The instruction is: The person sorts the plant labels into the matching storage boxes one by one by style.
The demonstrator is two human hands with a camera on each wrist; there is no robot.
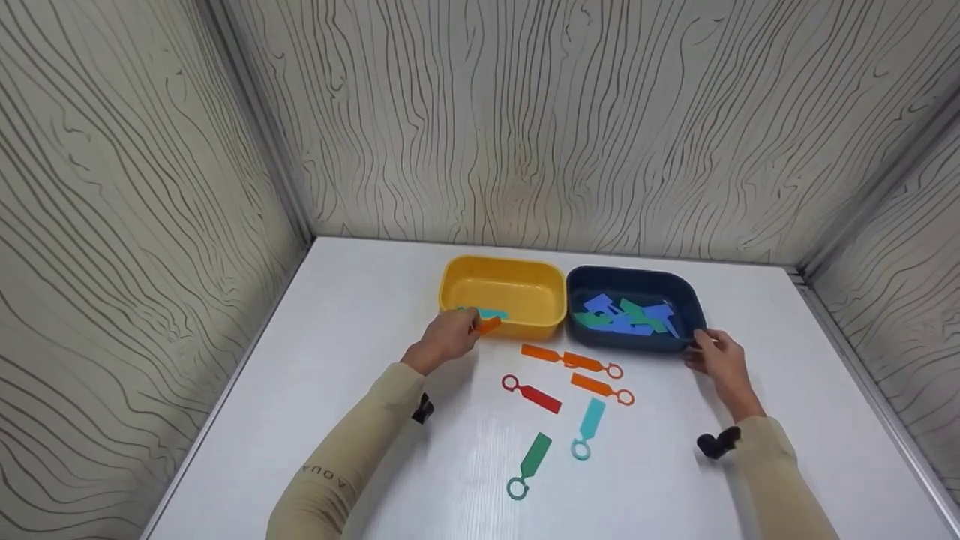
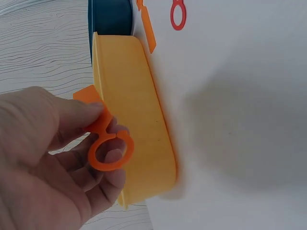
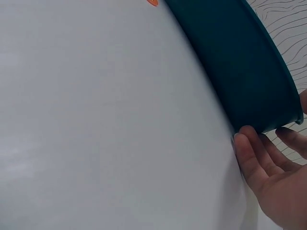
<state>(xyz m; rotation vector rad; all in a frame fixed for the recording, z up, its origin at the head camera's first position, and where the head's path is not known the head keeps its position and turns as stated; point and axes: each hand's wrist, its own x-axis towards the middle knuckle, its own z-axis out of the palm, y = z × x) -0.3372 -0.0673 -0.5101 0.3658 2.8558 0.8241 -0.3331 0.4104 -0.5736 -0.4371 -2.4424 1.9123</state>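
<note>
My left hand (image 1: 448, 335) pinches an orange tag with a ring end (image 2: 110, 153) between thumb and fingers, at the near left rim of the yellow bin (image 1: 502, 268). A light-blue piece (image 1: 491, 314) lies inside that bin, partly hidden by its front wall. At the near right corner of the dark blue bin (image 1: 630, 345), my right hand (image 1: 721, 367) touches the wall with its fingertips, thumb by the rim, as the right wrist view shows. Blue pieces (image 1: 628, 327) and green pieces (image 1: 592, 319) lie in the dark blue bin.
On the white table, in front of the bins, lie several orange tags (image 1: 592, 385), a red tag (image 1: 541, 399), a light-blue tag (image 1: 592, 417) and a green tag (image 1: 535, 454). Patterned panels (image 1: 480, 120) stand behind and at both sides.
</note>
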